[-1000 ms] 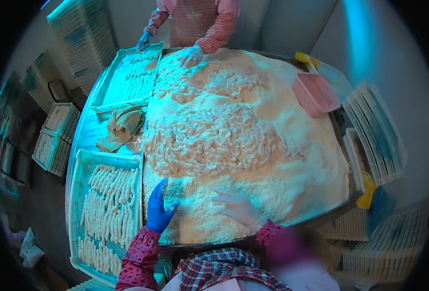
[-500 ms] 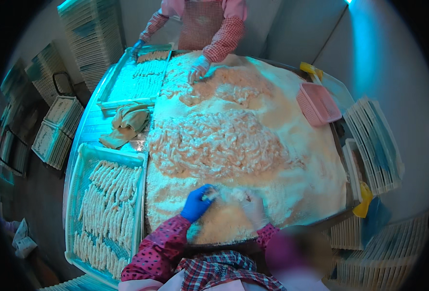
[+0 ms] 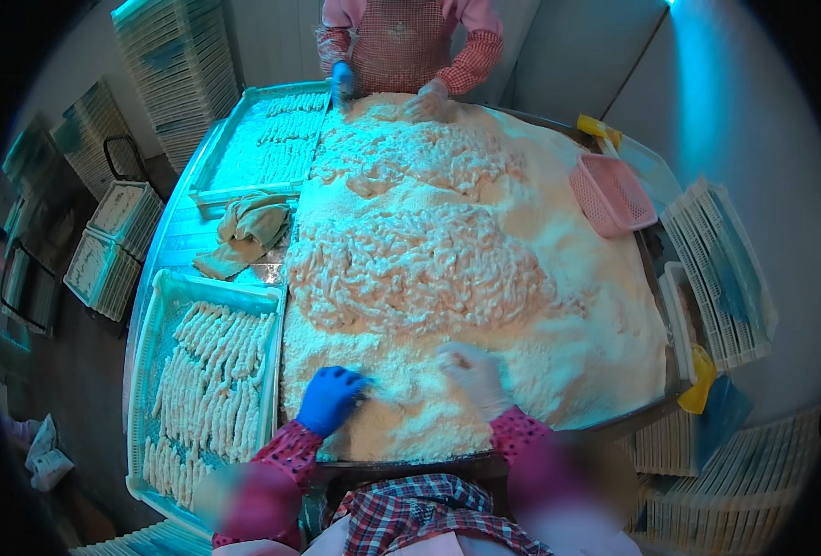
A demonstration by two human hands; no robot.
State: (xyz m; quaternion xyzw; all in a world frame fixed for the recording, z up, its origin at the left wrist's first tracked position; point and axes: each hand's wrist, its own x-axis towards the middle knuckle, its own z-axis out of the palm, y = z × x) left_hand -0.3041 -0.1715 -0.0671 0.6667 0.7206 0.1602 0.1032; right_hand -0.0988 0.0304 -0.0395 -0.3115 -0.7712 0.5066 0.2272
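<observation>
My left hand [image 3: 330, 401], in a blue glove, is low over the near breadcrumb bed [image 3: 605, 371], its fingers curled, whatever they hold hidden. My right hand [image 3: 466, 373], in a whitish glove, is to its right on the crumbs, fingers bent inward, contents not visible. Beyond both hands lies a mound of pale, crumb-coated strips [image 3: 410, 264]. Beside my left hand, a light blue tray [image 3: 155, 306] holds rows of coated strips [image 3: 211, 389].
A co-worker [image 3: 401, 42] stands across the table with both gloved hands at its far edge. A second tray [image 3: 208, 171], a cloth [image 3: 243, 236], a pink basket [image 3: 612, 195] and yellow scoops [image 3: 698, 380] surround the bed. Stacked trays [image 3: 716, 269] line both sides.
My hands came together in the crumbs, then drew apart, the left moving back leftward. The co-worker's hands have moved right and back toward their body.
</observation>
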